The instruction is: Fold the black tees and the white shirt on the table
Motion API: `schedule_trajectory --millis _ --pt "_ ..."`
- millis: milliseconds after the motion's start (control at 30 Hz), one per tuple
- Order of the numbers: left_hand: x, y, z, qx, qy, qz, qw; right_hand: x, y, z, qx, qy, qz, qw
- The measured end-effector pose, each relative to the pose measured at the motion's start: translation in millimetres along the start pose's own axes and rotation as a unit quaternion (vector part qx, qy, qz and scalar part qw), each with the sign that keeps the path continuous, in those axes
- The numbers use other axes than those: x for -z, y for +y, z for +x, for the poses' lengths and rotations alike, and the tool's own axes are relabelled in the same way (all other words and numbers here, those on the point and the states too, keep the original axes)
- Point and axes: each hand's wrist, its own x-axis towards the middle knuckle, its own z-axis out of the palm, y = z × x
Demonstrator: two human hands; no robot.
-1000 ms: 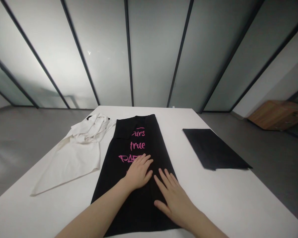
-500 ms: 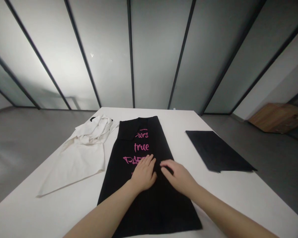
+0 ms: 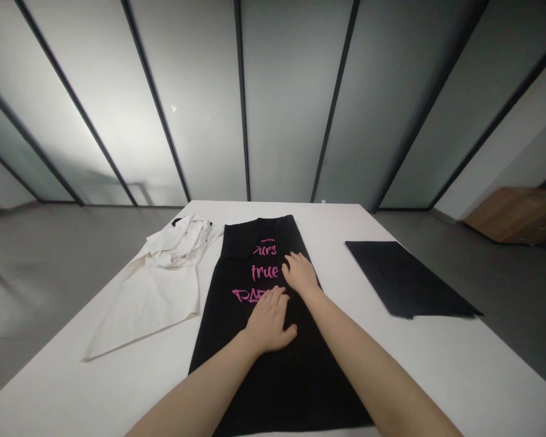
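Observation:
A black garment with pink lettering lies lengthwise on the white table, its side folded inward. My left hand rests flat on it, fingers spread, covering part of the lowest large pink word. Farther up, near the garment's right edge and beside the word "true", my right hand touches the cloth with its fingers apart. Neither hand holds anything.
To the left lies a crumpled white garment with a bit of black at its top. A folded dark cloth lies at the right. Beyond the table stand frosted glass panels, and a wooden piece is at the far right.
My right hand has moved away from me along the black garment, and its fingers have spread from a near pinch. My left hand stays on the cloth, its thumb now farther out.

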Motion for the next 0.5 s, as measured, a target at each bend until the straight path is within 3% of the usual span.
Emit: schedule_trajectory --millis 267,500 --pt "-4.2 -2.7 3.3 0.012 0.026 0.01 1.0 -1.0 0.7 -48.9 -0.033 -0.035 -0.052 0.997" --pt "-2.9 -7.7 6.2 0.023 0.023 -0.024 0.999 5.7 3.1 -129.8 -0.025 -0.087 -0.05 0.995"
